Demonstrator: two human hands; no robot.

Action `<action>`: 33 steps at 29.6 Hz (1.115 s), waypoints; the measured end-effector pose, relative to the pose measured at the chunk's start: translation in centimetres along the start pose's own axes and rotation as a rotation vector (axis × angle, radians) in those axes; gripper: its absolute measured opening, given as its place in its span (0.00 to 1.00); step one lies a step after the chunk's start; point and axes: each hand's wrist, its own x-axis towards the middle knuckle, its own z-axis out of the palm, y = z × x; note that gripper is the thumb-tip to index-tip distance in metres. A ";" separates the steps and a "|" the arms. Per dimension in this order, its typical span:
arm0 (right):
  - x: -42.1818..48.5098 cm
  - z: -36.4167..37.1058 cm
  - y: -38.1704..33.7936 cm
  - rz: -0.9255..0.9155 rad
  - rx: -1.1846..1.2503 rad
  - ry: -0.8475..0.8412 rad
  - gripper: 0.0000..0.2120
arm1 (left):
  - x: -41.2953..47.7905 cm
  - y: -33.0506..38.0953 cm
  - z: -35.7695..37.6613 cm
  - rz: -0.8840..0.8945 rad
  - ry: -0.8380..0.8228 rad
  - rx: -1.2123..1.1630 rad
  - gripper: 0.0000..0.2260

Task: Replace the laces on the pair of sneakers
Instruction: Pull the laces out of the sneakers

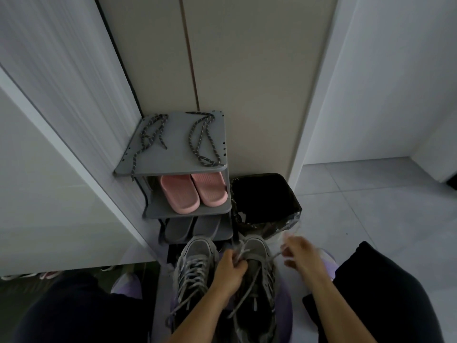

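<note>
On the top shelf of the grey plastic shoe rack (178, 154) lie a dark braided rope lace (148, 139) and a second rope lace (207, 163), well apart from each other and from the shoes below. Nearer, between the person's legs, the left grey mesh sneaker (195, 258) stands fully laced and untouched. The left hand (228, 271) has its fingers curled round a bunch of the flat grey lace (268, 259) at the tongue of the right grey mesh sneaker (256, 246). The right hand (299, 253) is blurred, but it seems to pinch the free end of this lace, drawn out to the side. I think the lace is light, soft and limp, so it is best gripped near its tip, while the other hand holds the light shoe steady.
</note>
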 end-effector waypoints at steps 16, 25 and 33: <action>-1.2 2.3 1.2 -0.027 -0.058 -0.203 0.04 | -0.1 -0.9 -0.1 -0.022 0.055 -0.103 0.05; -0.2 1.6 1.1 -0.196 -0.045 0.154 0.09 | -0.3 -0.6 -0.3 -0.019 0.038 -0.103 0.06; -0.9 1.1 0.3 -0.045 -0.396 -0.174 0.08 | -0.3 -0.7 -0.2 -0.018 0.054 -0.088 0.06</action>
